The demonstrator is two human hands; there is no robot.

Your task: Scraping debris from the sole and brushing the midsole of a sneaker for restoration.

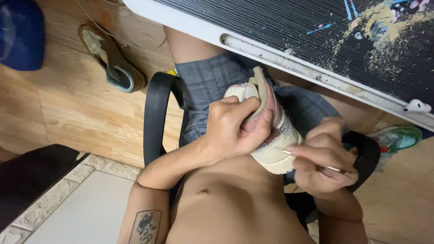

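Left hand point(235, 131) clamped around pink-and-white sneaker point(275, 135) over lap, below paint-flecked bench point(316, 36); right hand point(325, 158) pinching thin metal tool point(334, 169) at its sole. Work apparently midway, sneaker unfinished.

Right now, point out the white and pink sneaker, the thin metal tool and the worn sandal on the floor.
white and pink sneaker point(275, 135): head view, side wall.
thin metal tool point(337, 170): head view, shaft.
worn sandal point(110, 56): head view, footbed.

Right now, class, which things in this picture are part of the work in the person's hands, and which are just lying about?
In hand:
- sneaker, gripped by left hand
- thin metal tool, in right hand

Lying about:
- sandal on the wooden floor
- paint-spattered table
- white earbud
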